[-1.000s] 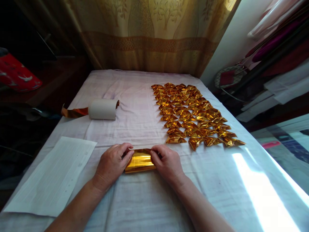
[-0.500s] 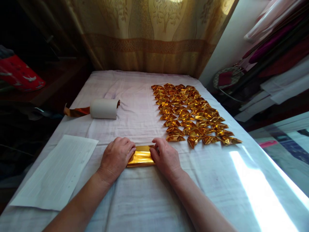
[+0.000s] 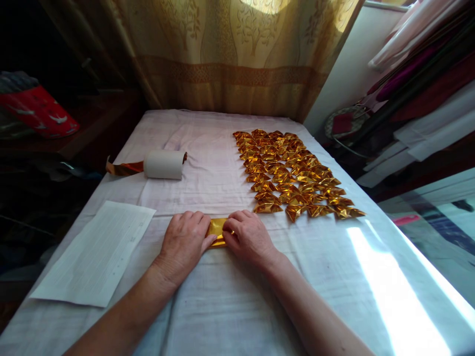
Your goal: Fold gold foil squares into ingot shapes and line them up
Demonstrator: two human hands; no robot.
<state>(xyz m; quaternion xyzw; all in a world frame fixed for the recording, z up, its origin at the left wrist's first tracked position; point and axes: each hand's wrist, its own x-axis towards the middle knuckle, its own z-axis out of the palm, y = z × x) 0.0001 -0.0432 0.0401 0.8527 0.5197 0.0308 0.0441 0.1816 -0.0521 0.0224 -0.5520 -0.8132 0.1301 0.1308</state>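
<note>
Many folded gold pieces (image 3: 293, 175) already lay toward the table's (image 3: 334, 277) far right corner; my left hand (image 3: 184, 242) and right hand (image 3: 248, 237) pressed one unfinished gold sheet (image 3: 217, 228), fingers closed on it.

I see shiny gold foil (image 3: 216, 228) under my hands, rows of gold folded pieces (image 3: 293, 175) on the pale pink-white cloth (image 3: 208, 173), a white roll (image 3: 164, 164) trailing copper-gold foil, a white faintly lined sheet (image 3: 98, 249), and a tan tree-patterned curtain (image 3: 237, 54).
</note>
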